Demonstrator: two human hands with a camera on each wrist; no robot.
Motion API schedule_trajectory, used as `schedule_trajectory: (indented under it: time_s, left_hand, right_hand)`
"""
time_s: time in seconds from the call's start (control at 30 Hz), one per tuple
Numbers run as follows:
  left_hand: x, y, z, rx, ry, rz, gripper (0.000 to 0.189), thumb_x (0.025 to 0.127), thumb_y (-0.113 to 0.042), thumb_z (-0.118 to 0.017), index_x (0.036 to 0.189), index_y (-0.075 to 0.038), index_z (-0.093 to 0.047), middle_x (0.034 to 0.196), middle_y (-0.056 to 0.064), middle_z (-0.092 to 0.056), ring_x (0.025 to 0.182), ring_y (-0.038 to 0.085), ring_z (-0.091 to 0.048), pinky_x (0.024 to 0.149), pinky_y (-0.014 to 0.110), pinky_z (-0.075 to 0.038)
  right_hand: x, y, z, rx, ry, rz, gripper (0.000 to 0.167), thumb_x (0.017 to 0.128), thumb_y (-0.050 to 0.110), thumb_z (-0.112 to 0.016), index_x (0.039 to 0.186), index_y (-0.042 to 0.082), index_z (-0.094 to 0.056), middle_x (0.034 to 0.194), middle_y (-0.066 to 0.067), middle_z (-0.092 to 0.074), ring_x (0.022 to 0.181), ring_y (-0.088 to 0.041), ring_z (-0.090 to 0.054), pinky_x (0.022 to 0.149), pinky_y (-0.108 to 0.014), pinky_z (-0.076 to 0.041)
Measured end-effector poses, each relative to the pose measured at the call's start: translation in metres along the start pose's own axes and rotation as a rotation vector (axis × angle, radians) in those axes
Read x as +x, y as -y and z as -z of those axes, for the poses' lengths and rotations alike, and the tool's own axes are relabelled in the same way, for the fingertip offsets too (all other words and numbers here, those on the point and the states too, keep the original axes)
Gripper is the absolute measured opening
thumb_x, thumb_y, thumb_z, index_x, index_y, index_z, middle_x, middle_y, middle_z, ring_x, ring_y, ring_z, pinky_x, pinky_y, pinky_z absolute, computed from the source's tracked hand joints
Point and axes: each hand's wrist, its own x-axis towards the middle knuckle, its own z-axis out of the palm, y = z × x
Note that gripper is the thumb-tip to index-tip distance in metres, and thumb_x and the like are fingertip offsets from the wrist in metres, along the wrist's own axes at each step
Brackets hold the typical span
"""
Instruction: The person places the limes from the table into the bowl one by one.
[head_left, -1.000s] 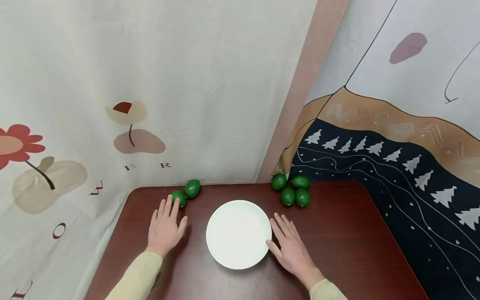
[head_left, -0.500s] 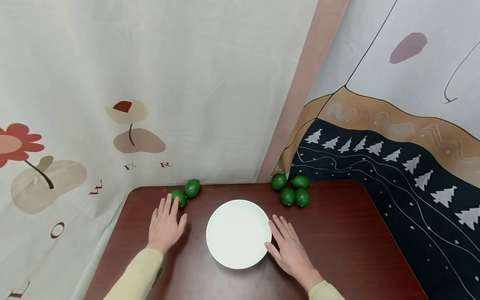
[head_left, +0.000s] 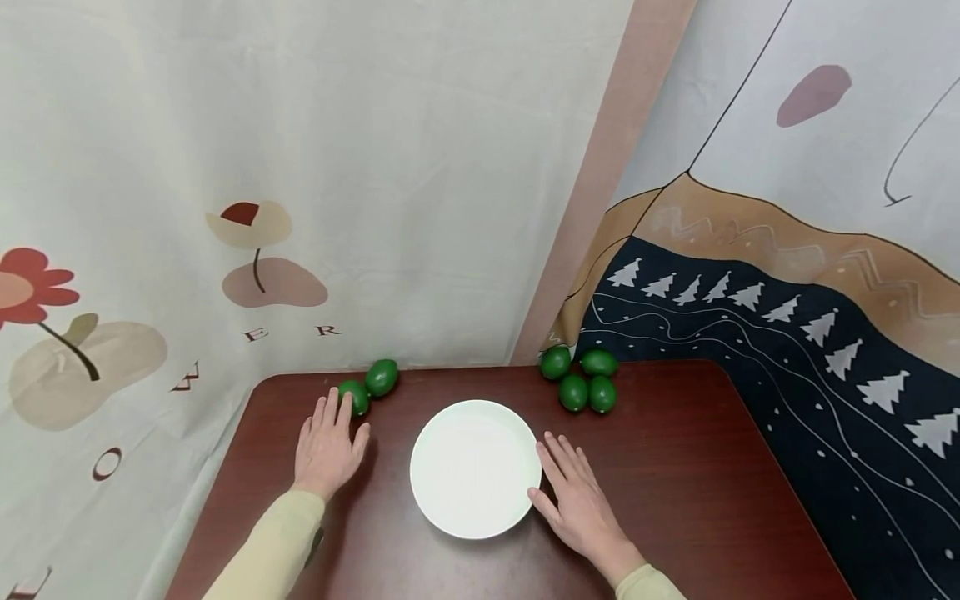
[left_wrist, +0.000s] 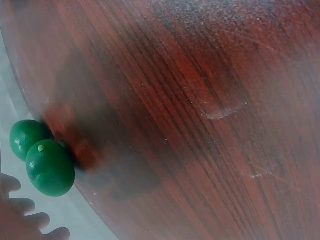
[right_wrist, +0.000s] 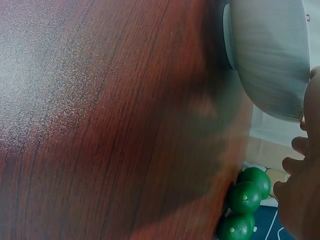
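A round white bowl (head_left: 476,469) stands upright on the table in the head view, its deep side (right_wrist: 272,55) showing in the right wrist view. Beside its right rim is my right hand (head_left: 581,507), fingers straight and thumb tip overlapping the edge. My left hand (head_left: 325,454) hovers palm down to the left of the bowl, fingers extended and holding nothing. Its fingertips overlap the nearer of two green limes (head_left: 358,397) in the head view; the other lime (head_left: 382,377) sits just behind. Both limes (left_wrist: 50,168) appear beyond the fingertips in the left wrist view.
Several more limes (head_left: 573,392) are clustered at the back edge, right of the bowl. The dark red wooden table (head_left: 690,475) has rounded back corners. Behind it hangs a pale printed curtain (head_left: 420,208), with a navy tree-patterned cloth (head_left: 720,317) on the right.
My right hand has shifted very slightly toward me along the bowl's rim. The head view has drifted a little; the left hand, bowl and limes stay put on the whole.
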Motion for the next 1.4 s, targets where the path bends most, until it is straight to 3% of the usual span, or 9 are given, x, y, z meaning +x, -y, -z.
schedule_trajectory:
  time_s: [0.27,0.6,1.4]
  left_hand:
    - [0.003,0.001,-0.002,-0.019,0.019,0.017,0.07,0.105,-0.037,-0.049,0.159,0.004,-0.032,0.164,0.031,-0.024,0.15,0.051,-0.024,0.118,0.067,-0.028]
    - [0.009,0.003,-0.001,-0.036,0.037,0.025,0.069,0.106,-0.035,-0.048,0.159,0.006,-0.03,0.164,0.032,-0.023,0.15,0.052,-0.022,0.119,0.067,-0.028]
    - [0.035,0.009,-0.006,-0.101,0.096,0.062,0.072,0.106,-0.032,-0.047,0.159,0.008,-0.022,0.165,0.034,-0.015,0.15,0.054,-0.019,0.116,0.071,-0.028]
  right_hand:
    - [-0.002,-0.001,-0.001,-0.002,-0.029,0.02,0.067,0.098,0.037,-0.067,0.154,0.005,-0.048,0.163,-0.015,-0.04,0.151,-0.037,-0.036,0.12,-0.058,-0.033]
    - [-0.001,0.001,-0.002,-0.003,0.007,0.001,0.068,0.1,0.039,-0.065,0.155,0.005,-0.046,0.164,-0.015,-0.038,0.153,-0.035,-0.033,0.122,-0.057,-0.031]
    - [0.001,0.0,-0.002,0.004,0.022,-0.002,0.069,0.101,0.041,-0.064,0.156,0.005,-0.045,0.163,-0.015,-0.04,0.152,-0.037,-0.035,0.121,-0.059,-0.03]
